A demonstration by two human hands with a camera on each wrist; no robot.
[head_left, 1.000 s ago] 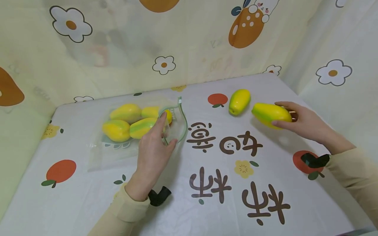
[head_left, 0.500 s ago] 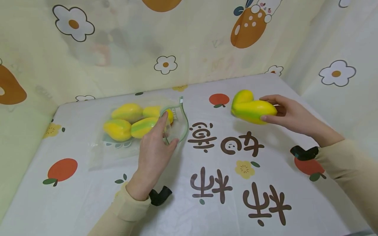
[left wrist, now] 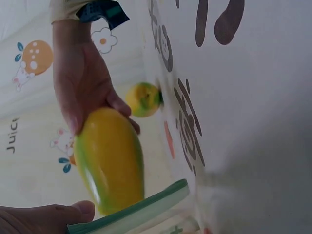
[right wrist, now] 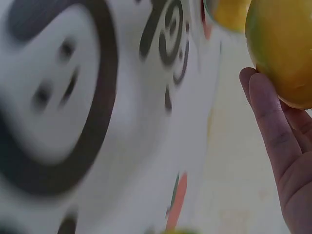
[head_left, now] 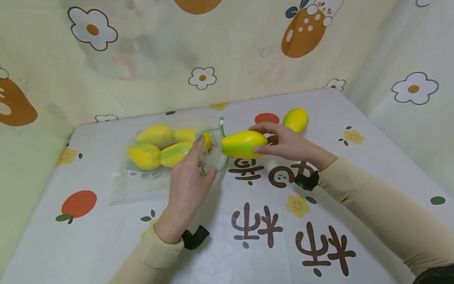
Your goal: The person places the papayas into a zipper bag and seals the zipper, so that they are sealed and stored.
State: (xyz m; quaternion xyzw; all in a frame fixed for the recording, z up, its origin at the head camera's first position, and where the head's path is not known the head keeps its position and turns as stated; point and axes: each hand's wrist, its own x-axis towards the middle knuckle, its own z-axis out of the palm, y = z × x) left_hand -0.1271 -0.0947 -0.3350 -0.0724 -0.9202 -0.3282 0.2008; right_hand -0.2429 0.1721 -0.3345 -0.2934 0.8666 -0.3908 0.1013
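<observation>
My left hand (head_left: 186, 183) holds the mouth of a clear zip bag (head_left: 122, 191), thumb and forefinger spread at its green-edged opening. In the left wrist view, the thumb lies against the green zip edge (left wrist: 146, 207). Several yellow-green papayas (head_left: 143, 156) lie inside the bag, partly behind my left fingers. My right hand (head_left: 285, 145) grips another papaya (head_left: 242, 145) by its near end, its far end pointing left at the bag's opening. The right wrist view shows fingers (right wrist: 270, 112) under that papaya's rounded side.
One more papaya (head_left: 296, 119) lies on the table behind my right hand. The white tablecloth (head_left: 117, 248) carries printed fruit, flowers and brown characters. A patterned cloth curtain (head_left: 149, 59) hangs along the back and sides of the table.
My right hand has carried its papaya leftward, past the one on the table, to the bag's mouth. My left hand has stayed at the bag.
</observation>
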